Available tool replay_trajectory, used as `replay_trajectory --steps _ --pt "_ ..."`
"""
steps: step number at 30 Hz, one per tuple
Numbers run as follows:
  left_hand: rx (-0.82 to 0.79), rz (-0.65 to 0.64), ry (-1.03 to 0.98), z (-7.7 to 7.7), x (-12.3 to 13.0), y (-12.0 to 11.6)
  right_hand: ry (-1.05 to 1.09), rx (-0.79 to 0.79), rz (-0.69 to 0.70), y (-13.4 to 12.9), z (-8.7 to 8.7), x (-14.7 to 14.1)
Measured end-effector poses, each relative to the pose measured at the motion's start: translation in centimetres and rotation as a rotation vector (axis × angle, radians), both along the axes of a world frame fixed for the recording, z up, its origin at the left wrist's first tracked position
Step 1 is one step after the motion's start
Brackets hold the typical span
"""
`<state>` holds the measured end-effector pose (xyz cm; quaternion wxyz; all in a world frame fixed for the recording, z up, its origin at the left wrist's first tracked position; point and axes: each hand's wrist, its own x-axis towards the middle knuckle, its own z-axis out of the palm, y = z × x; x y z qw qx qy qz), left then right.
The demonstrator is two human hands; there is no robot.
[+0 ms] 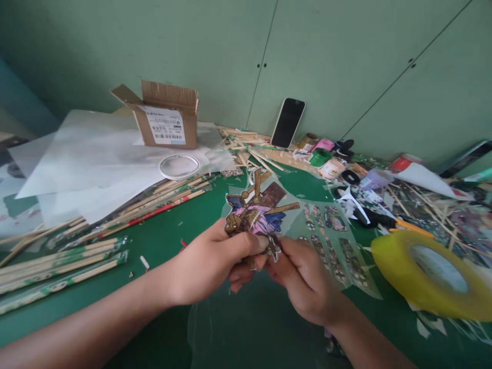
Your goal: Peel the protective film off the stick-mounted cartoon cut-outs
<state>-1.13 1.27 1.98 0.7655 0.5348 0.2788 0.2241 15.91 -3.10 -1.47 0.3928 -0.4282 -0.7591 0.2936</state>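
At the far left, wrapped wooden sticks (77, 278) lie in rows on the green worktop (154, 251), with more sticks behind them beside overlapping pale sheets (88, 159). On those sheets stands a cardboard box (165, 120), flaps raised and a barcode label on its front; a round lid (179, 167) lies flat just before it.

Toward the middle, the left hand (219, 259) pinches a painted cut-out figure (251, 218), thumb pressed on top and fingers curled beneath. The figure, brown, pink and blue with a pale border, is held above the worktop, between the two hands, and tilts away from the person. Behind it a dark-screened phone (288, 123) leans against the green wall (215, 51). The right hand (307, 279) pinches the figure's lower right edge between thumb and forefinger, the fingertips partly hidden.

Just beyond the right hand lies a clear sheet (359, 246) bearing small printed pieces. Farther right, a green pot (320, 157) and a pale jar (333, 167) stand near one another, and a yellow tape roll (400, 271) lies near scattered scraps.
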Motion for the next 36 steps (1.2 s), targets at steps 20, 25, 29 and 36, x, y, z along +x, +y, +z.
replay_trajectory --steps 20,25,29,36 --pt "0.094 0.045 0.047 -0.1 0.4 -0.8 -0.37 0.454 -0.339 -0.2 0.0 -1.4" --pt "0.078 0.029 0.043 -0.3 0.5 -0.8 -0.385 0.469 -0.374 -0.2 -0.2 -1.6" --pt "0.109 0.031 0.071 -0.4 0.5 -0.9 -0.326 0.453 -0.339 -0.2 -0.2 -1.4" --pt "0.376 0.216 0.257 -0.5 0.1 -0.3 -0.137 0.236 -0.257 -0.2 -0.3 -0.7"
